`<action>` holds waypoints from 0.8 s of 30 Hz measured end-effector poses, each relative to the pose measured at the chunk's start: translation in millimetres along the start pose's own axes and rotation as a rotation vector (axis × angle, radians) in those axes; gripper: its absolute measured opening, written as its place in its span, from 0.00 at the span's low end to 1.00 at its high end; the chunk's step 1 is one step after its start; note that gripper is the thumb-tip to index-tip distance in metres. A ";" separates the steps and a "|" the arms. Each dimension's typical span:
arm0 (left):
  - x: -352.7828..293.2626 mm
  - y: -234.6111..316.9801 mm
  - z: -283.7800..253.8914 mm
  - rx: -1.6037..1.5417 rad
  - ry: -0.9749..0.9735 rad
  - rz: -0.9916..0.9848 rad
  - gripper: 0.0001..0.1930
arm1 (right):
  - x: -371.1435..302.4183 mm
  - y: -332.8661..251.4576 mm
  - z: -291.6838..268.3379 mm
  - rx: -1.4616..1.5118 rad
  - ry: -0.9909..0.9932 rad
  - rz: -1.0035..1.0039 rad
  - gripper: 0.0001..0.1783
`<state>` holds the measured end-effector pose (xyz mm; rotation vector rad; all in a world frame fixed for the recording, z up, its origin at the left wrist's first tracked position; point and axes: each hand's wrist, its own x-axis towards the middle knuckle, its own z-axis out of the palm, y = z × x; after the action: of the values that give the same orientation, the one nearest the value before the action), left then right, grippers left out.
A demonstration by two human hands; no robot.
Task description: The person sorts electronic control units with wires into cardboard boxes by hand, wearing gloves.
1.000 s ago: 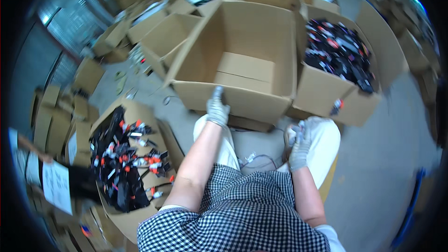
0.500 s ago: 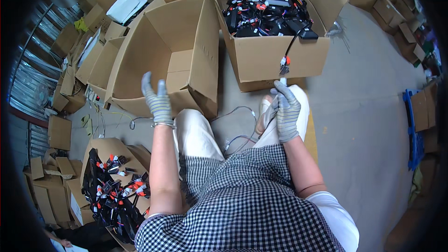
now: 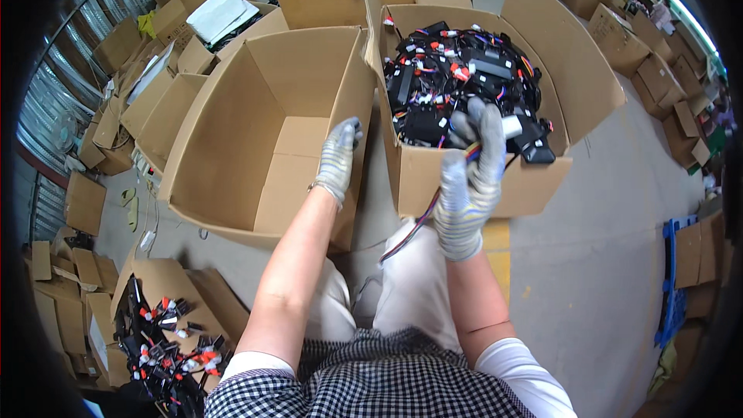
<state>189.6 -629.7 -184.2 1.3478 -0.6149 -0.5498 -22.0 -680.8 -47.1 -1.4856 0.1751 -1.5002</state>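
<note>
My right hand (image 3: 472, 182), in a striped grey glove, is closed round a cable of coloured wires (image 3: 414, 234) at the near edge of the full carton (image 3: 534, 186). A white connector (image 3: 511, 126) shows beside its fingertips. Beneath and behind the fingers, black modules (image 3: 426, 122) with red and white plugs fill that carton. One module (image 3: 534, 142) rests over its front rim. My left hand (image 3: 338, 161), gloved too, has its fingers curled together above the right wall of an open carton (image 3: 220, 131). Nothing shows in those fingers, though their inner side is partly hidden.
At the lower left stands another carton (image 3: 159, 282) with more black modules (image 3: 174, 356) and red plugs. Stacked cartons (image 3: 73, 325) line the left side. A blue pallet (image 3: 673, 294) with cartons lies at the right. Green slippers (image 3: 130, 209) lie on the floor.
My left hand has moved right and its spread fingers have curled in. My right hand has risen to the full carton with the cable. The view has shifted forward.
</note>
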 end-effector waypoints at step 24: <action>197.6 -31.9 -159.9 0.688 -0.338 0.187 0.30 | -9.1 196.3 173.4 -0.779 -0.975 -0.037 0.35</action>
<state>442.6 -654.7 -216.0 1.8251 -1.2742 -0.4282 220.5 -686.3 -146.4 -2.6819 0.1391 -0.5718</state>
